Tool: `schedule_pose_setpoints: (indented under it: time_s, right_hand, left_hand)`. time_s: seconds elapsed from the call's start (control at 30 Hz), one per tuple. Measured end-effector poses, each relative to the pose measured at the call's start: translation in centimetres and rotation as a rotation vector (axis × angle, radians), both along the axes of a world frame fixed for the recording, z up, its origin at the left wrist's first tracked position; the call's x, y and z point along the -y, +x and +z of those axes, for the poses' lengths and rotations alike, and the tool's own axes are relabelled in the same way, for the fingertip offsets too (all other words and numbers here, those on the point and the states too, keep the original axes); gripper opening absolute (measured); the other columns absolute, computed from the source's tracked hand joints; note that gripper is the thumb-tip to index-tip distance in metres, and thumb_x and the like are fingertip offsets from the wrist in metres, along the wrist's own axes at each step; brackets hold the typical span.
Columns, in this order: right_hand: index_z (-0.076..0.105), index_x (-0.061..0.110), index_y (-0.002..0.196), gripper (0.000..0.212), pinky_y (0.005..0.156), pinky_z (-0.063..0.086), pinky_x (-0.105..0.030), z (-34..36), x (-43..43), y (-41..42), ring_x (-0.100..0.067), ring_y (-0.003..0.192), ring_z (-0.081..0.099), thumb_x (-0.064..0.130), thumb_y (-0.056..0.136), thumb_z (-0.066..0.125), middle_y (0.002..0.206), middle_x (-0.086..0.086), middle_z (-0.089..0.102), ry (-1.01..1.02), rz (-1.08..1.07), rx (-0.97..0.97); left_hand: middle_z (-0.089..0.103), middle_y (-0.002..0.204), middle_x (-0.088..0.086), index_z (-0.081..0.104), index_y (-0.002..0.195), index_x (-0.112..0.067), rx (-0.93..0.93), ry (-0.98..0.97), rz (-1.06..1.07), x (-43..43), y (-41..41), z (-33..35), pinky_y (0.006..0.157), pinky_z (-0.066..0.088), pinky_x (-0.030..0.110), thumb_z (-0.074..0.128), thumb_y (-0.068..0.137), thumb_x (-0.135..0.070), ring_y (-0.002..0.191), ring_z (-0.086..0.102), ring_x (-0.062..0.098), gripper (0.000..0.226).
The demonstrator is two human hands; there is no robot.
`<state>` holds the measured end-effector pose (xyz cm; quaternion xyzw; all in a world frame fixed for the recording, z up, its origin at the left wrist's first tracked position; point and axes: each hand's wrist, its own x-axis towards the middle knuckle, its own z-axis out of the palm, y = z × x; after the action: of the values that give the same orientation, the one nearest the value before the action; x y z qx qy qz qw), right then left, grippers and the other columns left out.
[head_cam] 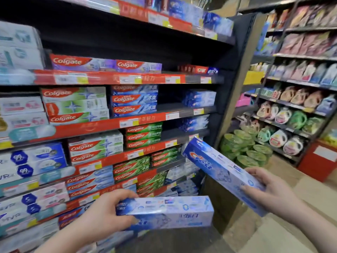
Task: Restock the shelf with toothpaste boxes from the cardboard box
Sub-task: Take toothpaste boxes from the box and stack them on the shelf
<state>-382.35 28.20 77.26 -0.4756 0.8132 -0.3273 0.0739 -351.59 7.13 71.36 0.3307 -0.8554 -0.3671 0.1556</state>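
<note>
Two blue Crest toothpaste boxes are in play, one in each hand. The left hand [107, 212] curls fingers and thumb round the left end of the lower Crest box [169, 210]. This box lies roughly level, its long axis running left to right, parallel to the shelf edges. The right hand [268, 190] grips the near, lower-right end of the upper Crest box [218, 170], whose long axis slants up and to the left. Its free end points at the right-hand part of the shelf [186, 112].

That free end is closer to the shelving than anything on the lower box, so the right hand looks better placed to go first. A likely slot is the row where a small Crest stack [200, 98] sits at the right, with a dark gap between it and the Colgate boxes [134, 99]. That row lies up and to the left of the upper box. To match the stock there, the box would need turning level, face forward, before it slides in.

Both boxes are long, slim, glossy cartons in blue and white, undented as far as the blur allows. I cannot tell whether the cardboard box is in view.
</note>
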Motion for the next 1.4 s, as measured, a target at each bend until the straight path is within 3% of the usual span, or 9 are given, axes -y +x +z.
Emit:
schedule_pose_setpoints:
  time_s: [0.1, 0.33, 0.5, 0.6, 0.73, 0.93, 1.03, 1.2, 1.4]
  right_hand:
    - [0.050, 0.040, 0.082, 0.031, 0.067, 0.040, -0.005, 1.0, 1.0, -2.7, 0.012, 0.080, 0.055, 0.018, 0.075, 0.072, 0.085, 0.021, 0.061, -0.018, -0.010, -0.064]
    - [0.047, 0.042, 0.086, 0.027, 0.066, 0.040, -0.004, 2.7, 4.8, -11.2, 0.003, 0.075, 0.056, 0.027, 0.078, 0.069, 0.088, 0.024, 0.057, 0.023, -0.055, -0.156]
    - [0.048, 0.041, 0.087, 0.025, 0.069, 0.041, -0.011, 4.2, 10.6, -18.7, -0.001, 0.080, 0.057, 0.028, 0.078, 0.068, 0.089, 0.017, 0.060, 0.024, -0.058, -0.227]
    - [0.051, 0.039, 0.088, 0.024, 0.071, 0.039, -0.005, 4.8, 15.0, -22.7, 0.007, 0.085, 0.054, 0.025, 0.079, 0.068, 0.088, 0.020, 0.059, 0.007, -0.031, -0.251]
    - [0.053, 0.033, 0.096, 0.024, 0.069, 0.035, -0.005, 5.1, 20.9, -27.3, -0.007, 0.085, 0.053, 0.026, 0.079, 0.069, 0.093, 0.016, 0.056, 0.006, 0.008, -0.269]
    - [0.059, 0.020, 0.111, 0.036, 0.079, 0.030, -0.018, 5.3, 30.6, -32.7, -0.014, 0.099, 0.049, 0.035, 0.079, 0.067, 0.104, -0.002, 0.056, 0.021, 0.188, -0.342]
    - [0.053, 0.015, 0.123, 0.047, 0.097, 0.037, -0.031, 5.2, 36.2, -34.8, -0.022, 0.114, 0.050, 0.035, 0.082, 0.064, 0.120, -0.006, 0.054, 0.022, 0.291, -0.383]
    - [0.044, 0.018, 0.133, 0.052, 0.101, 0.033, -0.032, 5.7, 44.7, -36.2, -0.024, 0.123, 0.043, 0.037, 0.086, 0.058, 0.132, -0.006, 0.048, 0.065, 0.508, -0.435]
    - [0.041, 0.020, 0.134, 0.054, 0.100, 0.038, -0.042, 5.2, 52.2, -36.3, -0.027, 0.118, 0.046, 0.041, 0.087, 0.056, 0.125, -0.008, 0.048, 0.086, 0.787, -0.527]
  left_hand:
    - [0.060, 0.100, -0.022, 0.057, 0.098, -0.041, 0.034, -0.030, -0.014, 1.3, -3.4, 1.9, 0.071, 0.045, 0.009, 0.076, 0.068, -0.028, 0.089, 0.059, -0.007, 0.037]
    - [0.066, 0.086, -0.019, 0.056, 0.086, -0.043, -0.001, -0.129, -0.019, 7.9, -12.9, 3.4, 0.065, 0.041, 0.003, 0.078, 0.066, -0.026, 0.080, 0.054, -0.018, 0.033]
    - [0.054, 0.102, -0.028, 0.051, 0.089, -0.047, -0.021, -0.145, -0.023, 14.4, -20.8, 3.6, 0.071, 0.044, 0.009, 0.075, 0.070, -0.034, 0.087, 0.058, -0.005, 0.033]
    - [0.064, 0.089, -0.024, 0.054, 0.086, -0.046, -0.047, -0.175, -0.020, 18.3, -24.8, 4.2, 0.068, 0.042, 0.005, 0.075, 0.071, -0.028, 0.085, 0.058, -0.008, 0.032]
    - [0.058, 0.095, -0.036, 0.060, 0.079, -0.052, -0.084, -0.188, -0.022, 22.1, -28.6, 5.3, 0.069, 0.039, 0.000, 0.075, 0.062, -0.039, 0.086, 0.050, -0.021, 0.026]
    - [0.060, 0.100, -0.027, 0.050, 0.088, -0.045, -0.065, -0.224, 0.065, 25.6, -31.4, 5.8, 0.071, 0.034, -0.005, 0.077, 0.071, -0.026, 0.089, 0.049, -0.022, 0.037]
    - [0.051, 0.105, -0.033, 0.058, 0.086, -0.046, -0.055, -0.184, 0.176, 26.5, -32.0, 5.6, 0.073, 0.035, -0.003, 0.072, 0.050, -0.057, 0.097, 0.048, -0.017, 0.040]
    - [0.046, 0.108, -0.036, 0.055, 0.090, -0.047, -0.083, -0.128, 0.362, 25.9, -33.4, 5.6, 0.079, 0.040, 0.017, 0.053, 0.014, -0.092, 0.099, 0.046, -0.014, 0.089]
    - [0.058, 0.110, -0.022, 0.058, 0.094, -0.040, -0.110, -0.083, 0.552, 24.1, -35.1, 5.7, 0.076, 0.045, 0.017, 0.068, 0.024, -0.073, 0.102, 0.056, 0.000, 0.078]
